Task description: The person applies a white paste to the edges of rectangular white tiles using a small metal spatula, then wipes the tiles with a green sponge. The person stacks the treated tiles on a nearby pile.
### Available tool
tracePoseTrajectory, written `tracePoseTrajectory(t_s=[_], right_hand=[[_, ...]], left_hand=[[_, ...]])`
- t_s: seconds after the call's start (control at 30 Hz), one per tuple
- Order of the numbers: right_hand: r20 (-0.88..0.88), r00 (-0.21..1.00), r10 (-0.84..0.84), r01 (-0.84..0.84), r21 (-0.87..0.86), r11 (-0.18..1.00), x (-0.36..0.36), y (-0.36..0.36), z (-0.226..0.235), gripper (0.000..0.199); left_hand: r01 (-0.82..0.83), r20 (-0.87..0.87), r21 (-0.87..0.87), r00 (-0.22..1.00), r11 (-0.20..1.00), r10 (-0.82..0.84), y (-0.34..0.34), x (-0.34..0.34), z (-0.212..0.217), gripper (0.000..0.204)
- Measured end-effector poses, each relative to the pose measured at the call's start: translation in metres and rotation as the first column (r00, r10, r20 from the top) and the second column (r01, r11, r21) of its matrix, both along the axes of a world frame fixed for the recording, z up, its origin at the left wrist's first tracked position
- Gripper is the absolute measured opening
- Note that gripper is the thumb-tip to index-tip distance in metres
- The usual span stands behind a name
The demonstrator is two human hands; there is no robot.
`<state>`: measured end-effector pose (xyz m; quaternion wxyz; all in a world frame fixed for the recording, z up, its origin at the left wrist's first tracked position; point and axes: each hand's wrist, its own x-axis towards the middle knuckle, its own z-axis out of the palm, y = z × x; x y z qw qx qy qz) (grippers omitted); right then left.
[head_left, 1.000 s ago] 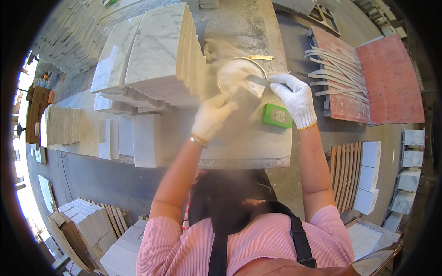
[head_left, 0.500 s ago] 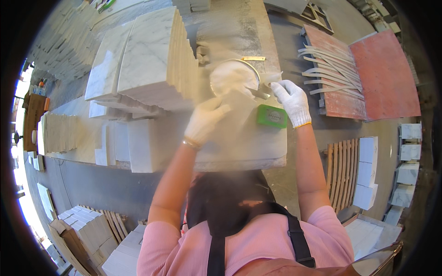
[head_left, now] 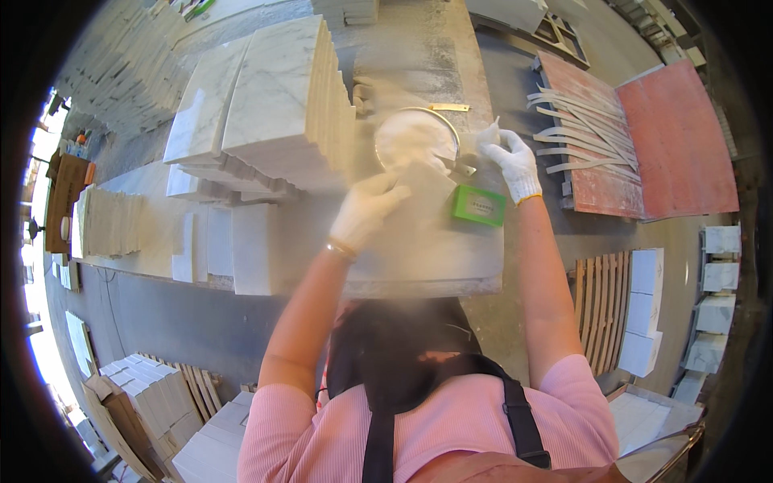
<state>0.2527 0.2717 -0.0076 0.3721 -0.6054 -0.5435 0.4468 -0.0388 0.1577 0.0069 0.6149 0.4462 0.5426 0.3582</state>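
My left hand (head_left: 370, 211), in a white glove, closes on the left edge of a pale stone tile (head_left: 424, 187) over the bench, its lower outline lost in haze. Just beyond the tile is a round pan (head_left: 415, 137) of white powder or paste, with a metal blade-like tool (head_left: 463, 168) at its near right rim. My right hand (head_left: 511, 163), also gloved, is raised right of the pan. Its thumb and fingers pinch a small whitish pointed piece (head_left: 489, 134) whose kind I cannot make out. A green box (head_left: 479, 206) lies below it on the bench.
Stacked marble slabs (head_left: 274, 105) stand left of my left hand. A thin yellow strip (head_left: 448, 107) lies behind the pan. To the right, a reddish board (head_left: 676, 137) adjoins a rack with pale strips (head_left: 584, 129). A wooden pallet (head_left: 602, 306) stands on the floor at right.
My right hand has shifted slightly, and the whitish piece in its fingers now points upward rather than sideways. My left hand stays at the tile. The whole view has shifted a little.
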Motion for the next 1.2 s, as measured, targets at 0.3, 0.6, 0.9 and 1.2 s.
tracePoseTrajectory(t_s=[0.3,0.6,0.9,1.2], right_hand=[[-0.115,0.94,0.321,-0.321,0.021,0.947,-0.013,-0.048,0.069,0.042],[0.091,0.912,0.401,-0.406,0.039,0.913,-0.03,-0.056,0.076,0.041],[0.144,0.916,0.374,-0.385,0.051,0.922,-0.037,-0.056,0.077,0.036],[0.129,0.913,0.387,-0.396,0.052,0.917,-0.038,-0.055,0.079,0.036]], left_hand=[[-0.04,0.056,0.068,0.998,0.997,0.036,-0.001,0.008,-0.008,0.05],[-0.024,0.039,0.068,0.999,0.997,0.021,-0.003,0.007,-0.001,0.05],[-0.041,0.054,0.123,0.998,0.992,0.035,-0.004,0.007,-0.003,0.047],[-0.055,0.025,0.119,0.998,0.991,0.052,-0.004,0.009,-0.009,0.044]])
